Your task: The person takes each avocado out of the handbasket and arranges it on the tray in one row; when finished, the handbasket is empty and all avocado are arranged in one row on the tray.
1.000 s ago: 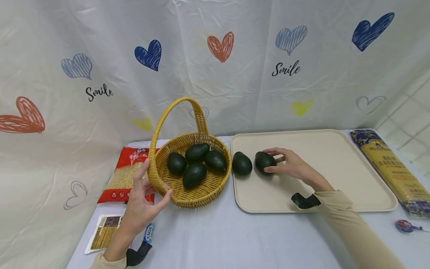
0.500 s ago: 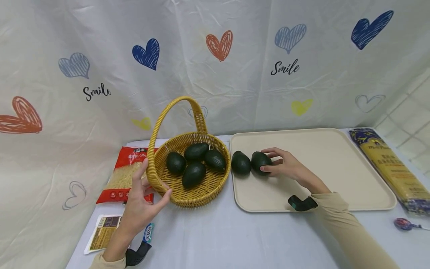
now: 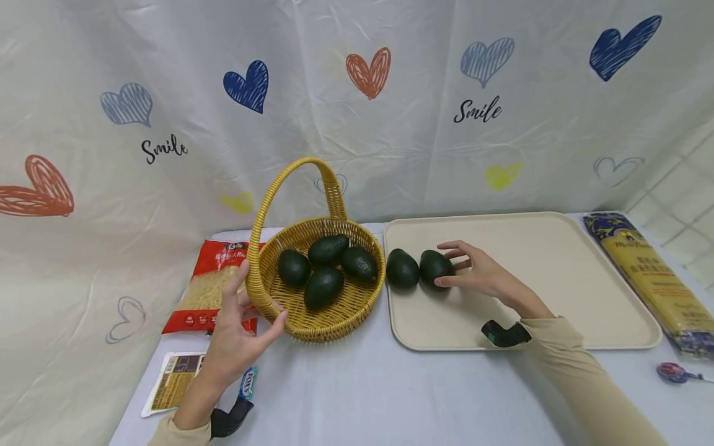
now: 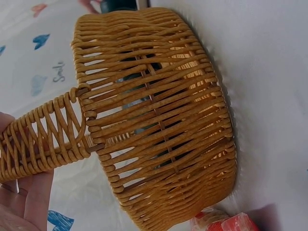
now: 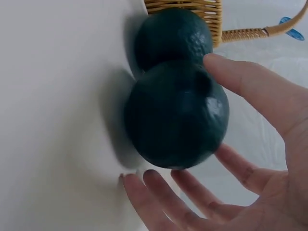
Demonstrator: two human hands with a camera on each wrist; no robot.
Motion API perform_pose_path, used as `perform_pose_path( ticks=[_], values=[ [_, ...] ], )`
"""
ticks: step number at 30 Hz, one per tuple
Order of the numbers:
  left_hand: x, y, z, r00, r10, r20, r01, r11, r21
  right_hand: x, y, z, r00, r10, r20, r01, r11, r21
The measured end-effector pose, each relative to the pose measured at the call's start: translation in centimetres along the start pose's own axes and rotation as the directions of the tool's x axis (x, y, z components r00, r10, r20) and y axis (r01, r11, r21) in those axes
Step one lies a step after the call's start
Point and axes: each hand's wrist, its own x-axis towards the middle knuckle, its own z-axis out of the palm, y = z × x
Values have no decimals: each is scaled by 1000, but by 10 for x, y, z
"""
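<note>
— From the head view, how do we do this step well? Our right hand point(image 3: 482, 275) sits at an avocado point(image 3: 436, 268) on the beige tray point(image 3: 558, 291), just beside a second avocado point(image 3: 402, 269).

— We judge it best to ease the fingers away gently so the fruit lies settled and doesn't roll against its neighbour. Our left hand point(image 3: 237, 337) steadies the wicker basket point(image 3: 334, 322) at the foot of its handle, thumb on one side and fingers on the other — four more avocados lie inside.

— And the left wrist view?

— Mostly the basket point(image 4: 159, 120) wall, close up; our fingers point(image 4: 29, 204) lie under the woven handle point(image 4: 43, 139), touching it.

— The right wrist view?

— There our hand point(image 5: 260, 159) is spread fairly wide, fingers nearly straight — fingertips seem to graze the avocado point(image 5: 175, 118), with no real clasp. The other avocado point(image 5: 173, 36) touches it from behind, next to the basket point(image 5: 185, 9) rim.
</note>
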Motion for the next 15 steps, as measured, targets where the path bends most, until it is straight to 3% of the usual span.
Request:
perform_pose_path(
  ticks=[4, 8, 12, 15],
  values=[
    [0, 1, 0, 1000, -3, 0, 3, 1000, -1, 0, -9, -10, 1000, -6, -15, 6, 1000, 2],
    [1, 1, 0, 1000, 4, 0, -4, 1000, 1, 0, -29, -18, 997, -63, -53, 64, 998, 17],
    [1, 0, 0, 1000, 9, -6, -9, 1000, 4, 5, -59, -13, 980, -188, -62, 188, 982, -7],
    [0, 0, 1, 1000, 3, -5, -3, 1000, -1, 13, -82, -1, 948, -318, -16, 317, 948, -37]
  ],
)
